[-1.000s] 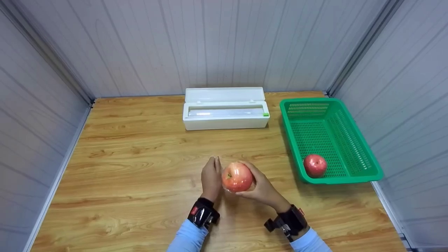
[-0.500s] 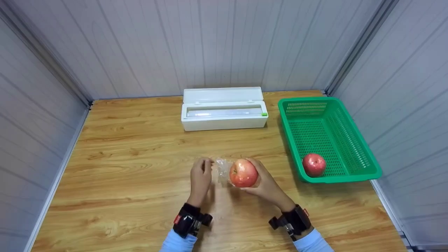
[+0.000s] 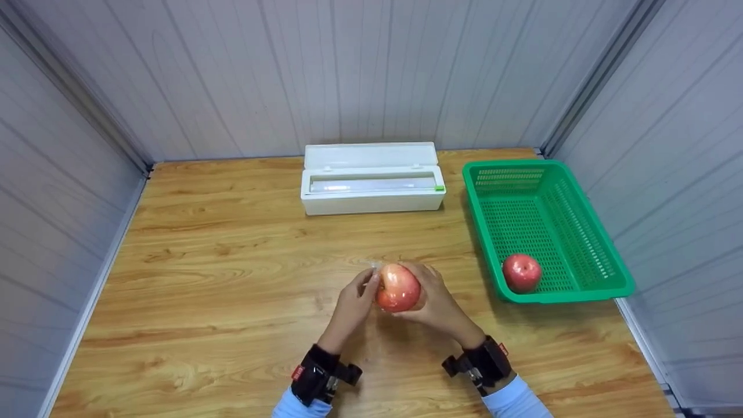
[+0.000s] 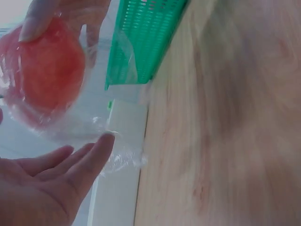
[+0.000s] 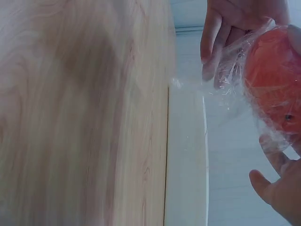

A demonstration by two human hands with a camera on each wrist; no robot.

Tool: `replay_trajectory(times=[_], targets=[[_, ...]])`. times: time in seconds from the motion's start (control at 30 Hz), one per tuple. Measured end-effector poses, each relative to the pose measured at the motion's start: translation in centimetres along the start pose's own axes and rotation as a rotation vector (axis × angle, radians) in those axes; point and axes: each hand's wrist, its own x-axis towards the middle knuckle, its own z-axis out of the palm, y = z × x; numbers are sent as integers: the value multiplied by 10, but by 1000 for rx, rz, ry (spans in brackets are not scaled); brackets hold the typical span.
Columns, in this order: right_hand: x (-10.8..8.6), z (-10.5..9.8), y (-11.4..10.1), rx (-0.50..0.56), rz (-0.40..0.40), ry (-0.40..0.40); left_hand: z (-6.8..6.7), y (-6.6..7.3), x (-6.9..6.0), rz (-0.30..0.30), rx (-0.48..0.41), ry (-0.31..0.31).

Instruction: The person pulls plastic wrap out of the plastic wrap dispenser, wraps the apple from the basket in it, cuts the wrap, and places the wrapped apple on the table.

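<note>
A red apple (image 3: pixel 399 288) is held above the table by my right hand (image 3: pixel 435 305), whose fingers and thumb curve round its right side. Clear plastic film (image 4: pixel 122 157) wraps the apple, and a crinkled loose flap of it trails off in both wrist views. At the apple's left side is my left hand (image 3: pixel 355 299). Its fingers (image 4: pixel 89 165) reach out fairly straight against the loose film, as the left wrist view shows. Only the tip of the left thumb shows there, at the frame edge.
Behind the hands stands a white cling film box (image 3: pixel 374 203) with its lid up and a roll inside. A green plastic basket (image 3: pixel 476 232) stands to the right, with another red apple (image 3: pixel 522 273) in its near corner. Panel walls enclose the wooden table (image 3: pixel 220 302).
My left hand moved left away from the apple, baring the loose film, then came back right to the film and apple. My right hand kept its grip, shifting slightly right and back.
</note>
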Motion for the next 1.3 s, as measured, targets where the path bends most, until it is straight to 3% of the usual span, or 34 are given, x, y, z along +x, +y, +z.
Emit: replay_trajectory(times=[0.17, 0.33, 0.57, 0.67, 0.87, 1.03, 1.2, 1.3], targets=[[3, 1, -1, -51, -96, -34, -1, -1, 0, -3, -83, -92], [4, 1, -1, -43, -152, -67, -5, -4, -1, -48, -286, -207], [5, 0, -4, 6, -140, -127, -8, -8, -3, -72, -534, -324], [4, -2, -5, 15, -104, -162, -8, -11, -4, -70, -587, -357], [2, -4, -10, -11, -67, -200, -7, -12, -4, -64, -607, -299], [0, -10, -12, 124, 5, -152, -9, -16, -6, 4, -739, -229], [1, -11, -13, 245, 174, 13, -13, -18, -8, 60, -805, -162], [3, -8, -15, 288, 299, 25, -13, -16, -9, 64, -809, -154]])
